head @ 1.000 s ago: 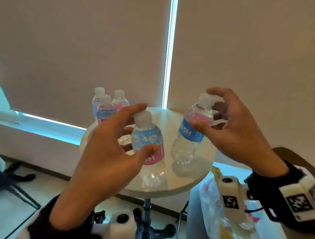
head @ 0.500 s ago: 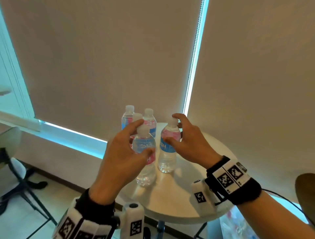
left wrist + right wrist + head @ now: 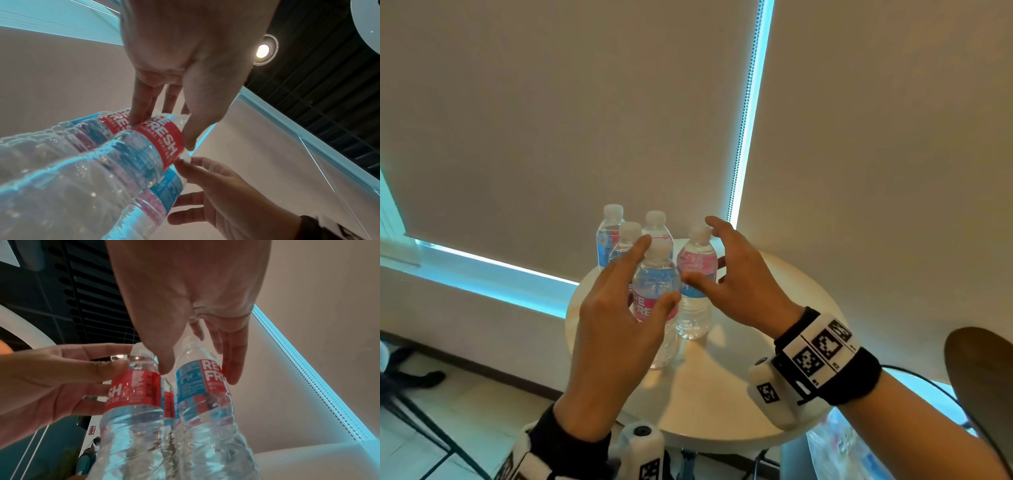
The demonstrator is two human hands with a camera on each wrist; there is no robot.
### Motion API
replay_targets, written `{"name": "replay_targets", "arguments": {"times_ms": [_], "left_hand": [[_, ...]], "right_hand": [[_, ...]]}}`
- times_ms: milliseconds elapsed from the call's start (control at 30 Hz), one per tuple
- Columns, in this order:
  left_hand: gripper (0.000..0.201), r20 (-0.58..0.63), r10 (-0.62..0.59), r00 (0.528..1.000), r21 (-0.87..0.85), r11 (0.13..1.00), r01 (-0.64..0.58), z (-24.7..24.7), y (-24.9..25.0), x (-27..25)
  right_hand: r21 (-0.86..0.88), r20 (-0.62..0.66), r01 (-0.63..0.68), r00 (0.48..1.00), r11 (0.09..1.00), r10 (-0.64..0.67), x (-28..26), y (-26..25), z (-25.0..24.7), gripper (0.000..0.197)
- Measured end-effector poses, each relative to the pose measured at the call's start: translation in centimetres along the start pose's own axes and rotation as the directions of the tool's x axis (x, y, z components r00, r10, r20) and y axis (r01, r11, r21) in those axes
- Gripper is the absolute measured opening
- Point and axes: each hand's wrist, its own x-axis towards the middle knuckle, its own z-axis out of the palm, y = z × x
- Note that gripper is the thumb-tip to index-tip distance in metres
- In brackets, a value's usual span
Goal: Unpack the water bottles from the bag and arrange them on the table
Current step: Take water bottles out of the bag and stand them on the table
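Five clear plastic water bottles with pink and blue labels and white caps stand upright on the round white worktop (image 3: 722,394), and two of them sit right at your hands. The front bottle (image 3: 654,287) stands between the thumb and fingers of your left grip (image 3: 613,329). The neighbouring bottle (image 3: 693,318) stands just beside it, between the thumb and fingers of your right grip (image 3: 743,284). Both have their long axis vertical and their bases on the worktop; whether their sides touch I cannot tell. Your left grip is spread with fingers nearly straight. Its thumb lies against the front of the label and its index finger reaches up past the cap. In the left wrist view its fingertips (image 3: 135,113) brush the far side of the label rather than wrapping it. Your right grip is likewise spread and holds nothing, with fingers arched above and behind the cap and the thumb low beside the label. The other three bottles (image 3: 655,226) cluster just beyond your left fingertips. Judged from here, any pull-back should come straight toward you, not sideways, or a knuckle could tip a neighbour. The crinkled clear plastic bag (image 3: 835,445) lies below and behind your right grip, under the worktop's near edge and well apart from the left grip. That makes the right grip the nearer one for the next reach, though what the bag holds is too blurred to read.
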Motion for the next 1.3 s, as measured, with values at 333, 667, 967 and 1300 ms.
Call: {"name": "replay_targets", "arguments": {"times_ms": [333, 667, 967, 1300], "left_hand": [[0.042, -0.081, 0.23, 0.97, -0.075, 0.969, -0.236, 0.1, 4.8, -4.4], [0.026, 0.776, 0.316, 0.546, -0.427, 0.9, 0.086, 13.3, 7.6, -13.1], [0.042, 0.898, -0.073, 0.433, -0.083, 0.941, 0.329, 33.3, 2.8, -23.8], [0.084, 0.81, -0.145, 0.568, 0.142, 0.989, 0.05, 42.4, 1.7, -26.7]], "right_hand": [[0.048, -0.142, -0.157, 0.976, 0.986, 0.162, -10.3, 3.7, -8.9, 0.05], [-0.034, -0.306, -0.693, 0.693, 0.72, 0.653, -30.3, 17.2, -14.7, 0.036], [-0.153, -0.258, -0.86, 0.51, 0.486, 0.821, -37.9, 27.2, -10.4, 0.036], [-0.434, -0.092, -0.776, 0.544, 0.459, 0.834, -34.7, 32.7, -8.4, 0.079]]}}
